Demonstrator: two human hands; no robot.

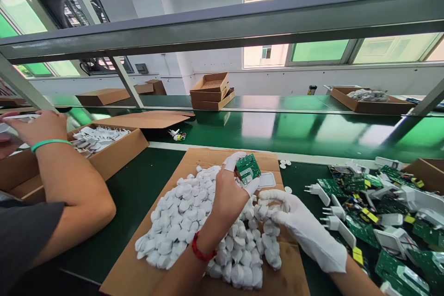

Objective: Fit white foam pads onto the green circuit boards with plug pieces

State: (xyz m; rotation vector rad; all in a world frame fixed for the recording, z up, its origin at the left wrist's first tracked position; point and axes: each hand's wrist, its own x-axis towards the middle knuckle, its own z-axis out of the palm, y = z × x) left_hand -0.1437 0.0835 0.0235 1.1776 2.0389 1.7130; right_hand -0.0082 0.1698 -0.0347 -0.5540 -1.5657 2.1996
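Observation:
My left hand (231, 189), with white coverings on some fingertips, grips a green circuit board (248, 169) raised above the cardboard. A white plastic frame (267, 180) sticks out beside the board; how the two are joined I cannot tell. Many small white round pieces (183, 203) lie heaped on a flat cardboard sheet (138, 259) under my hands. My right hand (294, 215), in a white glove, is closed at the heap's right side. Its thumb and fingers pinch what looks like one white round piece (262, 212), partly hidden by the glove.
Circuit boards with white plug housings (367, 212) are piled at the right. At the left, another person's arm (76, 185) reaches over a carton of white parts (100, 138). Stacked cardboard trays (211, 92) stand behind on the green bench. A metal beam (222, 23) crosses overhead.

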